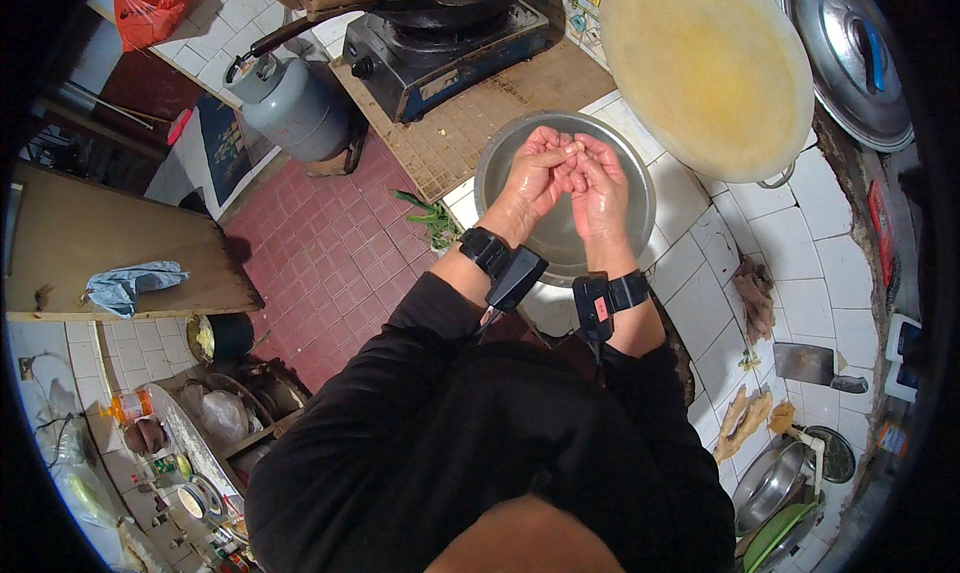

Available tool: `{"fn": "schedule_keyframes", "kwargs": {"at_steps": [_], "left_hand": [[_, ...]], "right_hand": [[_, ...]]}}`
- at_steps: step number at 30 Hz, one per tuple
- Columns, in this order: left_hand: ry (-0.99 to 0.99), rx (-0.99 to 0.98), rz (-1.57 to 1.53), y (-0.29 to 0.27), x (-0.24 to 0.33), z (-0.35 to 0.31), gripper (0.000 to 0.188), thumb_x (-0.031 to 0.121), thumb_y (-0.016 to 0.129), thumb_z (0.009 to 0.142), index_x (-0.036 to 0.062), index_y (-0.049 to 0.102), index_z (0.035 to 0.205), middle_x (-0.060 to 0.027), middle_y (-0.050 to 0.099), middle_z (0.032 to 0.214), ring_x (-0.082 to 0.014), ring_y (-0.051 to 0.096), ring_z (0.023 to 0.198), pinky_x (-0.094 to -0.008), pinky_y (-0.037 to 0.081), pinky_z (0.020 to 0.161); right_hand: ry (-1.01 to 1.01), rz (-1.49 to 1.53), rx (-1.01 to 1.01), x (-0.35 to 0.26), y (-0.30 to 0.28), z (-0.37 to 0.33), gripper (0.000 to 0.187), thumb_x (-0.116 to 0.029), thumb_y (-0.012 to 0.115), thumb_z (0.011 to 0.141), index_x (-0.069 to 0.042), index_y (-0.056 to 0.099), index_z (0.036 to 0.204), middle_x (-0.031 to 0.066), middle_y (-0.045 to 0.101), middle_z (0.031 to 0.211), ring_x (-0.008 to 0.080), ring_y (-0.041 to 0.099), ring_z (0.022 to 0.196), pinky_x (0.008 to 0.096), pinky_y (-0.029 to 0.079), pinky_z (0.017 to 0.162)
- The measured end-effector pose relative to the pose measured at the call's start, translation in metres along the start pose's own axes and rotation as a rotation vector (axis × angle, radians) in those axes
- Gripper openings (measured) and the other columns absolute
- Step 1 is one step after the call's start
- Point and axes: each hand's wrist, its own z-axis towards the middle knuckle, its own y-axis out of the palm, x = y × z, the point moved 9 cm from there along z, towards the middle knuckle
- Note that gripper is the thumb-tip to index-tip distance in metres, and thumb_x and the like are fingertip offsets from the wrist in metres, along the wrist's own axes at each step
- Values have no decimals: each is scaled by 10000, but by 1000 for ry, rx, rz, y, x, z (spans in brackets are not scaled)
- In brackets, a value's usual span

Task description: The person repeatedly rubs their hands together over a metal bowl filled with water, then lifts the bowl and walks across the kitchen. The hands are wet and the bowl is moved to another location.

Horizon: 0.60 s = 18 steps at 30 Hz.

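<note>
Over a round metal basin [560, 241] on the white tiled counter, my two hands meet with their fingers curled and pressed together. My left hand [540, 176] and my right hand [600, 193] touch at thumbs and fingertips, and their skin looks wet. Anything pinched between them is hidden or too small to make out. Each wrist wears a black strapped device. The bare part of the basin's inside looks smooth and grey.
A gas stove [450, 63] bearing a dark wok [440, 8] stands ahead, beside a grey gas cylinder [305, 108]. A large yellowish round board or lid [710, 73] lies right of the basin. A cleaver [803, 363] rests farther right. Green stalks [432, 218] lie left of the basin.
</note>
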Motion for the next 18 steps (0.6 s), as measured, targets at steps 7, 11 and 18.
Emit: {"fn": "schedule_keyframes", "kwargs": {"at_steps": [7, 11, 18], "left_hand": [[13, -50, 42, 5, 1, -2, 196, -103, 523, 794, 62, 442, 724, -56, 514, 740, -141, 573, 627, -246, 515, 503], [24, -35, 69, 4, 2, 0, 198, -102, 526, 791, 63, 440, 722, -55, 514, 733, -141, 566, 612, -245, 504, 484], [31, 29, 49, -1, 1, 0, 201, -102, 524, 791, 67, 442, 721, -53, 515, 731, -132, 564, 585, -216, 474, 401]], "right_hand": [[-10, -48, 85, -1, -4, 1, 125, -6, 523, 832, 19, 555, 950, 23, 562, 791, 22, 398, 555, 152, 308, 479], [-53, -119, 92, -4, -4, 1, 111, -19, 513, 838, 18, 561, 930, 6, 536, 739, 20, 385, 545, 158, 303, 474], [-94, -170, 73, -5, -3, 2, 108, -15, 504, 846, 10, 566, 931, -3, 535, 732, 16, 387, 547, 158, 312, 470]]}}
